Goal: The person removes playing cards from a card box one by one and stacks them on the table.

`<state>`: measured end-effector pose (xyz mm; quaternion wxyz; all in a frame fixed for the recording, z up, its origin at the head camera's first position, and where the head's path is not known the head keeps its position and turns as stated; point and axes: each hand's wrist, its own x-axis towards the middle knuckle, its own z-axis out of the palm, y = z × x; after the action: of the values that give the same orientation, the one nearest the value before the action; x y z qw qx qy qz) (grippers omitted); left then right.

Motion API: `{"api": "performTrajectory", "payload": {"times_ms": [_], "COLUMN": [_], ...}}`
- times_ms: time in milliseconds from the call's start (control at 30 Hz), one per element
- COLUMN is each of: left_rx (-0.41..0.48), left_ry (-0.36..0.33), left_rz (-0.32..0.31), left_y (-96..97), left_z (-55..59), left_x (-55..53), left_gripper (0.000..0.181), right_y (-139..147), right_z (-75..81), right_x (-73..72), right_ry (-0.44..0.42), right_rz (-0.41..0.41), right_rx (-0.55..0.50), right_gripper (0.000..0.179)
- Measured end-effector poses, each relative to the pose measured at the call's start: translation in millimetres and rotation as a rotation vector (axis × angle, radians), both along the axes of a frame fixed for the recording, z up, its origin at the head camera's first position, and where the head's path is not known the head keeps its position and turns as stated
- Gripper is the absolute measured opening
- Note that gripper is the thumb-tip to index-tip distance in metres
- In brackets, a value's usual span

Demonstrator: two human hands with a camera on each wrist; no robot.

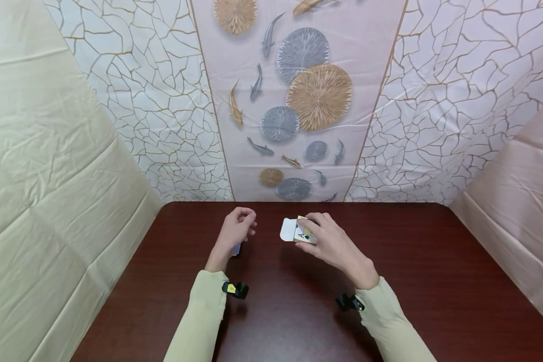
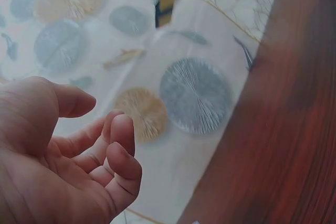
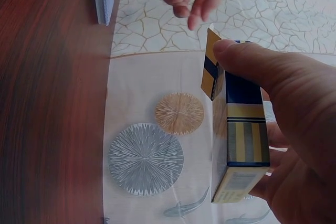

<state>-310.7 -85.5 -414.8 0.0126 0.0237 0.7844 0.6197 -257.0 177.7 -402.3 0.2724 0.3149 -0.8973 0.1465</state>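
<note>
My right hand [image 1: 328, 239] grips a playing card box [image 1: 304, 235] above the table, thumb on one side and fingers on the other. An ace shows on the box's face, and its white end flap [image 1: 287, 229] stands out toward the left. In the right wrist view the box [image 3: 247, 129] is navy and gold, with a barcode on its lower end. My left hand [image 1: 236, 229] hovers to the left with its fingers loosely bent and nothing in them. Below it a stack of blue-backed cards [image 1: 237, 249] lies on the table, mostly hidden by that hand.
The dark red-brown wooden table [image 1: 280, 311] reaches back to a patterned cloth wall [image 1: 289, 100]. Plain cream cloth [image 1: 63, 201] hangs along the left side, and similar cloth [image 1: 520, 201] on the right. A small black camera is strapped at each wrist.
</note>
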Motion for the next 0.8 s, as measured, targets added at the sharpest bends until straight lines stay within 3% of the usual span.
{"api": "performTrajectory", "payload": {"times_ms": [433,800], "left_rx": [0.085,0.038], "left_ry": [0.039,0.059], "left_rz": [-0.070,-0.162], "left_y": [20.1,38.6], "left_z": [12.5,20.2], "left_x": [22.5,38.0], "left_gripper": [0.024,0.024], "right_y": [0,-1], "right_z": [0.6,-0.9], "right_x": [0.4,-0.8], "right_ry": [-0.035,-0.025], "right_rz": [-0.008,0.001], "right_rx": [0.006,-0.005], "right_gripper": [0.051,0.050]}}
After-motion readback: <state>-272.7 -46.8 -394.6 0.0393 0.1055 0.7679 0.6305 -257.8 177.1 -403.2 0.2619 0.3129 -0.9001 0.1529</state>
